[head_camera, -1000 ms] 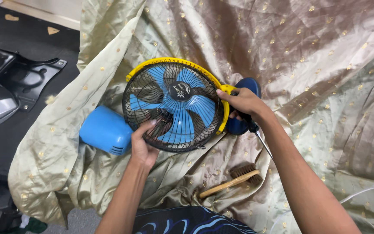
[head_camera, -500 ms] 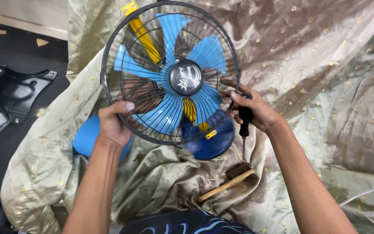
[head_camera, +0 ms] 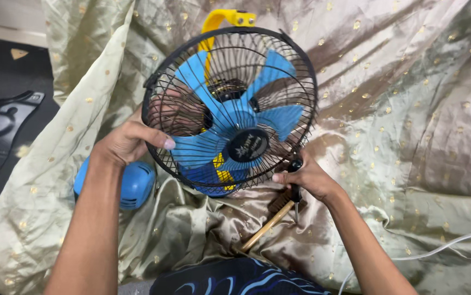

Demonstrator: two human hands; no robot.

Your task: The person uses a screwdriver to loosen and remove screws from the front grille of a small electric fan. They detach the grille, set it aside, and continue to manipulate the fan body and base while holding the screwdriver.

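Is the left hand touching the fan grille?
Touching. The head view shows the left hand gripping the rim of the black fan grille, thumb over the front wires and fingers visible behind them.

A shiny olive-gold cloth (head_camera: 399,109) with small gold dots covers nearly everything in front of me, crumpled into deep folds and glinting where the light hits it. Off its left edge I see a dark floor (head_camera: 6,76) with a pale chip lying on it, and a black metal bracket (head_camera: 0,123) resting there. Along the top left corner runs a pale strip of wall base (head_camera: 6,19). A white cable (head_camera: 437,250) crosses the cloth's lower right corner.
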